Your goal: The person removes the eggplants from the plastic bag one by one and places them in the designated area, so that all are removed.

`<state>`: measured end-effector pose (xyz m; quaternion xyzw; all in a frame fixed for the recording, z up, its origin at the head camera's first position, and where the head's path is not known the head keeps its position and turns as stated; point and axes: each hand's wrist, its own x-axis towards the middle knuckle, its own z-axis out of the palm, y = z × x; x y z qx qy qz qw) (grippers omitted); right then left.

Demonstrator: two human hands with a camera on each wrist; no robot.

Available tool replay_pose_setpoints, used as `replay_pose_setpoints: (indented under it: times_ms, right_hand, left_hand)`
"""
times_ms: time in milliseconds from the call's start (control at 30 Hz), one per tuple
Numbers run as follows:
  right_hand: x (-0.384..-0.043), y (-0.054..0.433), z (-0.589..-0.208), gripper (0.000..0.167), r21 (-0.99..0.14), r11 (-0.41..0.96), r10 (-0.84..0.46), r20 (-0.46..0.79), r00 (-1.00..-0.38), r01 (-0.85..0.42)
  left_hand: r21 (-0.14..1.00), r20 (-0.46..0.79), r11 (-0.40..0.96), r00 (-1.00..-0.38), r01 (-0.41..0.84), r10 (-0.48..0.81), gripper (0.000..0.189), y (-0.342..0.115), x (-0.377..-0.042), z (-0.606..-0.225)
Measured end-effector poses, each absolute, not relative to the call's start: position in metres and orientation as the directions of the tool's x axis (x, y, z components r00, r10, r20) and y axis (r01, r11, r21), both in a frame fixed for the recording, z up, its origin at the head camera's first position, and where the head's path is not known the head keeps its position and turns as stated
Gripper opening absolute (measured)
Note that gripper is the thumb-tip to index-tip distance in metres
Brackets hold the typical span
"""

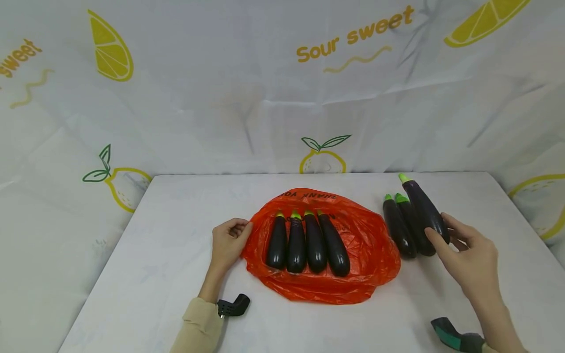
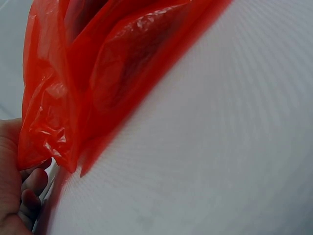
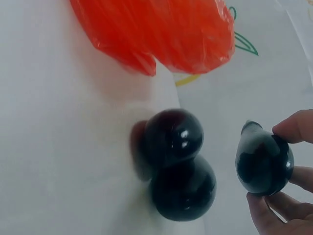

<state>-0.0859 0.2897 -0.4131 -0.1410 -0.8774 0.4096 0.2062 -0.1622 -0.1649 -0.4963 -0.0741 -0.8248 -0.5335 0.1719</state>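
Note:
A red plastic bag [image 1: 371, 264] lies spread on the table, with several dark eggplants [image 1: 315, 245] side by side on it, green caps pointing away. At the bag's left edge, my left hand [image 1: 229, 242] pinches the plastic [image 2: 49, 112] between thumb and fingers. My right hand [image 1: 472, 250] grips one eggplant [image 1: 425, 208] by its thick end, raised off the table and tilted; the right wrist view shows thumb and fingertips around this held eggplant [image 3: 264, 161]. Two more eggplants [image 1: 398, 230] lie just right of the bag, beside the held one.
The white table [image 1: 167, 255] ends at a white cloth backdrop [image 1: 198, 122] printed with lemons and lettering. A dark wrist strap piece [image 1: 234, 305] sticks out by the left wrist, and another strap piece [image 1: 456, 336] by the right.

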Motion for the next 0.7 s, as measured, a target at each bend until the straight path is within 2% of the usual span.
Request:
replay_pose_setpoints:
  times_ms: [400, 700]
  right_hand:
    - [-0.088, 0.304, -0.419, 0.052, -0.767, 0.604, 0.507, 0.158, -0.847, 0.218]
    - [-0.089, 0.314, -0.426, 0.057, -0.757, 0.590, 0.496, 0.066, -0.866, 0.280]
  left_hand:
    - [0.850, 0.363, 0.432, -0.930, 0.303, -0.063, 0.009, -0.164, -0.162, -0.496]
    - [0.858, 0.357, 0.419, -0.932, 0.297, -0.071, 0.008, -0.163, -0.161, -0.494]
